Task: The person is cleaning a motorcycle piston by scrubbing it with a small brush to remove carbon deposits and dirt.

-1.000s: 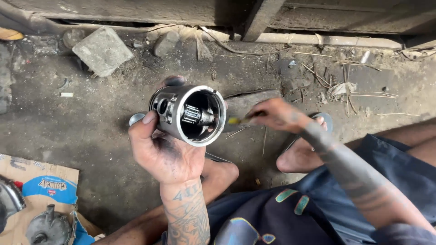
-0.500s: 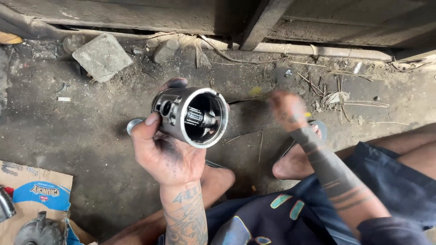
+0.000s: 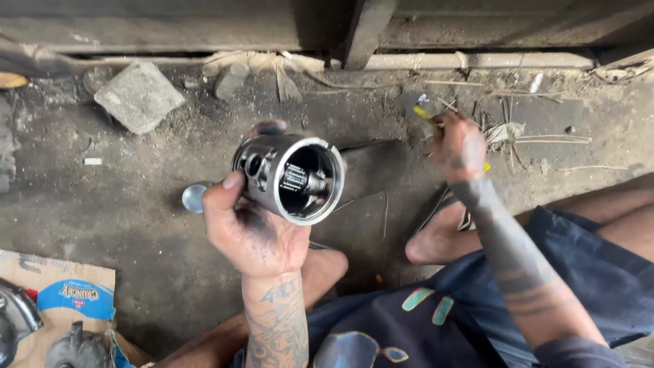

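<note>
Dirty concrete floor (image 3: 136, 218) with a stone block (image 3: 138, 95); left hand (image 3: 248, 228) grips a metal cylinder (image 3: 289, 178), right hand (image 3: 462, 146) closed on a yellow-handled tool (image 3: 426, 114).

Left hand (image 3: 253, 228) raised, fingers curled in a grip, right hand (image 3: 461, 146) reaching forward, fist closed, forearms tattooed

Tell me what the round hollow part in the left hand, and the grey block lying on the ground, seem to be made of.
The cylindrical part in the left hand looks like metal: its rim is bright and machined, the outside darker and greasy, with a small ribbed bearing inside. The grey block seems to be concrete or stone, matt, rough and dusty, with chipped edges.
</note>
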